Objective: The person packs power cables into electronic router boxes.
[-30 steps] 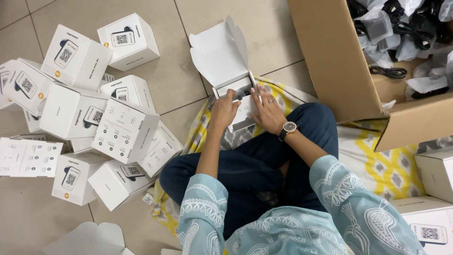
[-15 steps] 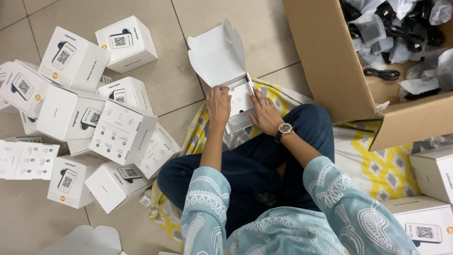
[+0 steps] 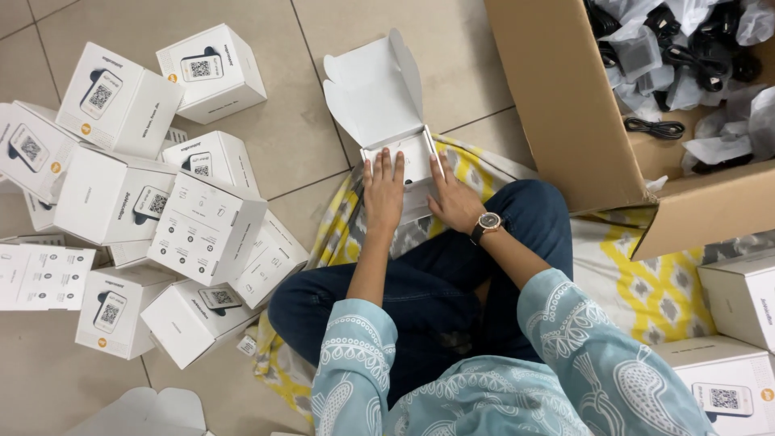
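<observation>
**Open White Carton Held at the Knees on the Patterned Cloth**

A small white carton is positioned on the yellow-and-grey patterned cloth, at the cloth's far edge, directly ahead of the crossed legs in blue jeans. Its lid flap is raised and leans away from the person, over the tiled floor. A white insert is seen in the carton's mouth; the contents beneath it cannot be made out.

The left hand is laid flat on the near left part of the carton, fingers extended and held close together, palm down. Nothing is gripped by it. The right hand is placed against the carton's right side, fingers extended along the wall and the thumb toward the body; it presses on the carton rather than closing around it. A wristwatch with a dark strap is worn on the right wrist.

A heap of closed white product boxes is spread over the floor to the left, well apart from the hands. A large brown cardboard box stands at the far right corner of the cloth, filled with bagged black cables and adapters. Further white boxes are stacked at the cloth's right edge.
</observation>
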